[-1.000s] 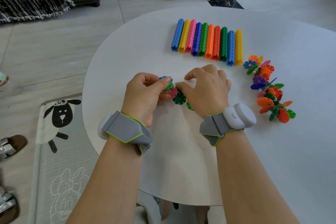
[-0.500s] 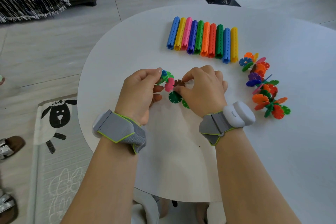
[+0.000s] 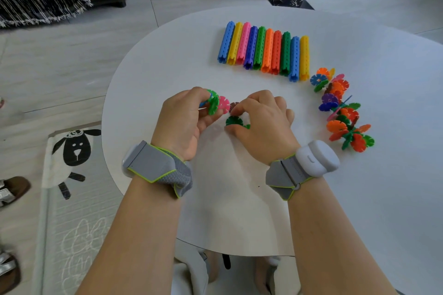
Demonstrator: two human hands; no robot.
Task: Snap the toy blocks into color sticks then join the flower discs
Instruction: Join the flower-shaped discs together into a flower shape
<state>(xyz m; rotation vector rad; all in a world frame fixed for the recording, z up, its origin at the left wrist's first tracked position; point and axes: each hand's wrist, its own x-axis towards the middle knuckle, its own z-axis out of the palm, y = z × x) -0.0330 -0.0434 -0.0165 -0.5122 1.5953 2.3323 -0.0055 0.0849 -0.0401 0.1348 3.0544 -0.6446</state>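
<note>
left hand (image 3: 185, 117) grips joined discs (image 3: 214, 104) — right hand (image 3: 261, 122) pinches brown disc (image 3: 233, 106).

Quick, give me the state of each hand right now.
Left hand: closed, holding a disc cluster of green, pink and blue.
Right hand: closed, pinching a brown disc.

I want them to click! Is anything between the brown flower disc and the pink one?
Nothing visible. The brown disc, pinched by the right hand, is right beside the pink disc on the bunch the left hand holds. A dark green disc lies nearer the person, off that path.
</note>
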